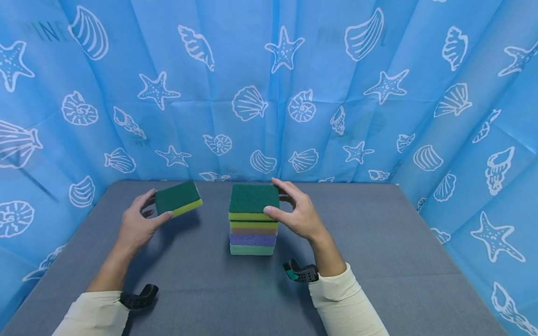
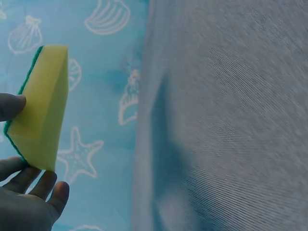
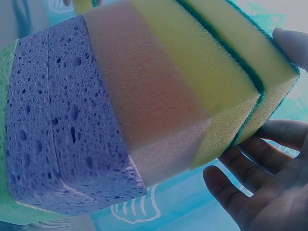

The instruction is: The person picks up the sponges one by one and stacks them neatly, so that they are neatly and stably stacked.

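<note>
Sponges are stacked into a short tower (image 1: 253, 226) at the middle of the grey table (image 1: 378, 242): green at the base, purple and orange above, yellow scouring sponges on top. The topmost sponge (image 1: 254, 202), green pad upward, is pinched at its near and far edges by the thumb and fingers of the right hand (image 1: 296, 212). Another yellow sponge with a green scouring pad (image 1: 178, 198) is held clear of the table, to the left of the tower and apart from it, gripped at one end between the thumb and curled fingers of the left hand (image 1: 136, 224). Such foam is judged light, soft and easily squashed, with a rougher, grippier pad face; a gentle pinch across the short sides is probably best, since pressure could tilt the tower.
</note>
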A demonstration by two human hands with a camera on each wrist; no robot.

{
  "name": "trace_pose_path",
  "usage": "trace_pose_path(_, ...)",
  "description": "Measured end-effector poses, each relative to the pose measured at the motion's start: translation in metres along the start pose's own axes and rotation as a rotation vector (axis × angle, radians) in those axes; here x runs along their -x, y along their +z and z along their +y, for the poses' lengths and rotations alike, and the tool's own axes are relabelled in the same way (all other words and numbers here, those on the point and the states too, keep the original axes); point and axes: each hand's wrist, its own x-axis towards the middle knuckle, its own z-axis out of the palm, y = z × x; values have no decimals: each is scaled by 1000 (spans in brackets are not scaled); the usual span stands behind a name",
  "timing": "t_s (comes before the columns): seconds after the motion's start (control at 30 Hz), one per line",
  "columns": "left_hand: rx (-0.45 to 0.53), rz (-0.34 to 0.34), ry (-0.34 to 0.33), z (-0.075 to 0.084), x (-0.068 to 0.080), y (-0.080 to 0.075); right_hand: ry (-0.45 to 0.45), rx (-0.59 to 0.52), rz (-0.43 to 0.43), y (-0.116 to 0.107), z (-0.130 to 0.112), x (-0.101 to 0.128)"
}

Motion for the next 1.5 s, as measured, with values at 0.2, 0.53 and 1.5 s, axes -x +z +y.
trace_pose_path(0.2, 14, -15, 39, 12, 1, 0, 1, 6, -2, 0, 0, 1)
trace_pose_path(0.53, 27, -34, 90, 33, 4, 0, -9, 13, -3, 0, 1, 1)
trace_pose_path(1.5, 163, -107, 299, 85, 11, -2, -12, 12, -5, -1, 0, 0)
